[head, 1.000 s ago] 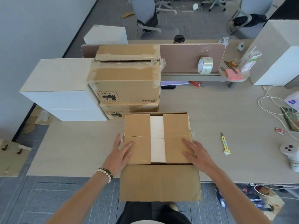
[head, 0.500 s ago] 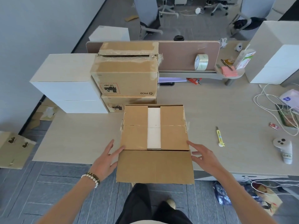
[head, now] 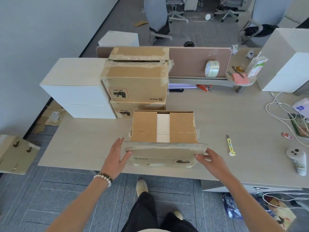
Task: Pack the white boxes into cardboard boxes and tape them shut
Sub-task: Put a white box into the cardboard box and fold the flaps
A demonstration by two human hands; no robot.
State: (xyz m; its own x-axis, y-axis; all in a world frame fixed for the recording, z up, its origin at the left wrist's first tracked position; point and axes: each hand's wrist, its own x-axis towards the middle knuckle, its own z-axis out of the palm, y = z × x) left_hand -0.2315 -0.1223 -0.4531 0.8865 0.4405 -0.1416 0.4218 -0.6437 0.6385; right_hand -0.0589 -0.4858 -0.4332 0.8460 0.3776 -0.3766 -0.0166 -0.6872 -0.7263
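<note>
Left hand (head: 117, 158) at seven o'clock of the cardboard box (head: 163, 129), fingers spread, thumb hooked under the near flap (head: 164, 146). That flap's long axis runs nine to three, raised about halfway. Box sits at the desk (head: 83, 139) near edge, white boxes (head: 163, 126) showing between the side flaps. Right hand (head: 211, 160) at five o'clock pinches the flap's right corner. Both equally near; the fold goes toward twelve.
</note>
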